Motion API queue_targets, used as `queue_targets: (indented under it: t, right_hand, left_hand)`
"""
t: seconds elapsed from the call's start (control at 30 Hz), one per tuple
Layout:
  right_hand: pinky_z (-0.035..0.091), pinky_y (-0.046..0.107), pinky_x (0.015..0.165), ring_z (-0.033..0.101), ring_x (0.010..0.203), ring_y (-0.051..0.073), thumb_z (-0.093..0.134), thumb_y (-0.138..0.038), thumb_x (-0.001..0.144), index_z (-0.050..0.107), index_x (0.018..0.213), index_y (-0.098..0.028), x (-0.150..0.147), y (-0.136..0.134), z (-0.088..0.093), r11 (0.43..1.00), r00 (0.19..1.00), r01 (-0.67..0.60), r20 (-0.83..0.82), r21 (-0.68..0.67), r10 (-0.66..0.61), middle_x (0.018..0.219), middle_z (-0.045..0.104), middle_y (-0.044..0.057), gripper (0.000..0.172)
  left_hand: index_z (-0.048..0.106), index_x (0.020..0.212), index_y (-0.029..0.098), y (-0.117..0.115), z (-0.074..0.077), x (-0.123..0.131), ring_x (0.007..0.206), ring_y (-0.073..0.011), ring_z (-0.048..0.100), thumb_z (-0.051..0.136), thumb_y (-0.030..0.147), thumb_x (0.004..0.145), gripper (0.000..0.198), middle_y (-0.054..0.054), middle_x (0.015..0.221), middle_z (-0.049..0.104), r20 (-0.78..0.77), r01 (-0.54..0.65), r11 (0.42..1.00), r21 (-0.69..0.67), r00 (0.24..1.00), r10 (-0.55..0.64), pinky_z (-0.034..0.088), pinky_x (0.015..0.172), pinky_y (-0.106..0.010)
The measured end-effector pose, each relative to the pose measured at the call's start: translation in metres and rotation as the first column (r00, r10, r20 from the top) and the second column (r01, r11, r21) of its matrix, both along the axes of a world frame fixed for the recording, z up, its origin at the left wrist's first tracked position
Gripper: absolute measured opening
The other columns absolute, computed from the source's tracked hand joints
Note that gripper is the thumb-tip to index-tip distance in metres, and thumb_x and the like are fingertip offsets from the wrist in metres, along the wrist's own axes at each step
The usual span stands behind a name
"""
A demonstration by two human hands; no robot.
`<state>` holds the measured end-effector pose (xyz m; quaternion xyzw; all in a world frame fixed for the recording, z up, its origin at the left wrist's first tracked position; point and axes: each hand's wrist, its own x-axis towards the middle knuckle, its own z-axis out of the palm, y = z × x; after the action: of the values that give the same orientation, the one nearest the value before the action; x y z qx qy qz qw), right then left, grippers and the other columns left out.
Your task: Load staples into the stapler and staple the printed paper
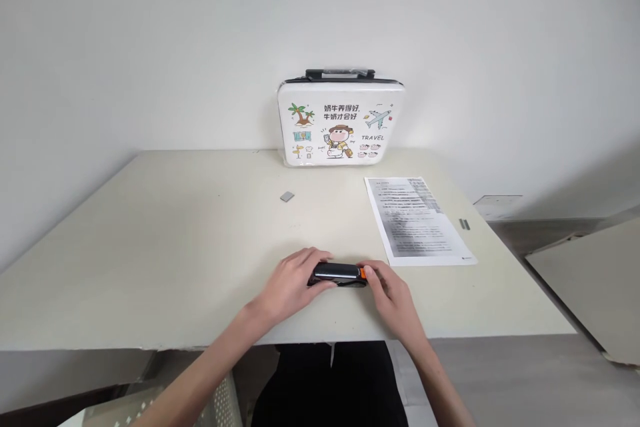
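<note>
A black stapler (pixel 338 271) with an orange piece (pixel 363 273) at its right end lies level just above or on the table, near the front edge. My left hand (pixel 295 282) is closed round its left end, thumb in front and fingers behind. At the other end, my right hand (pixel 393 293) grips the orange piece, with the thumb pressed on it. Part of the stapler's underside is hidden by my fingers. Beyond my hands lies a small grey block (pixel 287 197), possibly staples. To the right is a printed sheet of paper (pixel 415 223).
A white case (pixel 340 123) with cartoon prints and a black handle stands at the back against the wall. Short grey strips (pixel 465 224), perhaps staples, lie at the right edge of the pale table (pixel 165 253). A perforated chair (pixel 223 400) shows below left.
</note>
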<state>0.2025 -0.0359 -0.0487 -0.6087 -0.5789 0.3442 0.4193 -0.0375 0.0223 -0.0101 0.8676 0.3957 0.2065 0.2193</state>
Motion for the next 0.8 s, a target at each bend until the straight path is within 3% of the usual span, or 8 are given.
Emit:
queue_targets:
  t: [0.07, 0.17, 0.43, 0.6, 0.8]
  right_hand:
    - [0.055, 0.035, 0.080, 0.070, 0.095, 0.026, 0.042, -0.060, 0.106, 0.072, 0.108, -0.023, 0.001, 0.001, -0.001, 1.000, 1.000, -0.003, 0.010, 0.010, 0.003, 0.110, 0.076, 0.011, 0.047]
    - [0.055, 0.034, 0.078, 0.070, 0.095, 0.025, 0.045, -0.059, 0.105, 0.073, 0.106, -0.023, 0.001, 0.002, -0.003, 0.999, 1.000, 0.001, 0.019, 0.036, -0.001, 0.107, 0.076, 0.010, 0.046]
    - [0.056, 0.035, 0.080, 0.070, 0.100, 0.025, 0.043, -0.057, 0.107, 0.072, 0.111, -0.023, -0.001, 0.000, -0.003, 0.999, 0.999, 0.021, 0.046, 0.037, -0.022, 0.114, 0.075, 0.011, 0.045]
    - [0.058, 0.035, 0.074, 0.068, 0.110, 0.028, 0.060, -0.056, 0.100, 0.071, 0.122, -0.026, -0.002, -0.003, -0.003, 0.997, 0.996, -0.034, 0.084, 0.075, 0.028, 0.129, 0.071, 0.012, 0.040]
    - [0.056, 0.034, 0.066, 0.068, 0.107, 0.029, 0.063, -0.055, 0.098, 0.069, 0.124, -0.027, -0.005, -0.004, -0.001, 0.998, 0.995, -0.049, 0.092, 0.046, 0.045, 0.129, 0.070, 0.012, 0.039]
  left_hand:
    - [0.060, 0.127, 0.033, 0.000, -0.006, -0.009, 0.108, -0.0271, 0.070, 0.073, 0.042, 0.095, 0.036, -0.004, 0.120, 0.072, 0.069, -0.036, 0.997, -0.065, 0.997, 0.041, 0.058, 0.093, -0.044]
    - [0.066, 0.113, 0.030, 0.000, -0.014, -0.020, 0.104, -0.0265, 0.070, 0.075, 0.044, 0.094, 0.026, -0.004, 0.114, 0.072, 0.104, -0.061, 0.991, -0.122, 0.992, 0.074, 0.058, 0.092, -0.043]
    - [0.070, 0.098, 0.027, -0.004, -0.025, -0.027, 0.096, -0.0243, 0.070, 0.066, 0.046, 0.100, 0.019, -0.005, 0.107, 0.074, 0.199, -0.109, 0.987, -0.118, 0.971, 0.131, 0.058, 0.086, -0.040]
    - [0.070, 0.105, 0.030, -0.007, -0.019, -0.044, 0.100, -0.0254, 0.070, 0.062, 0.044, 0.103, 0.017, -0.005, 0.110, 0.074, 0.158, -0.124, 0.985, -0.120, 0.977, 0.143, 0.058, 0.090, -0.043]
    - [0.069, 0.110, 0.034, -0.009, -0.005, -0.075, 0.108, -0.0244, 0.069, 0.063, 0.043, 0.101, 0.015, -0.003, 0.118, 0.072, 0.082, -0.128, 0.982, -0.140, 0.987, 0.141, 0.058, 0.094, -0.043]
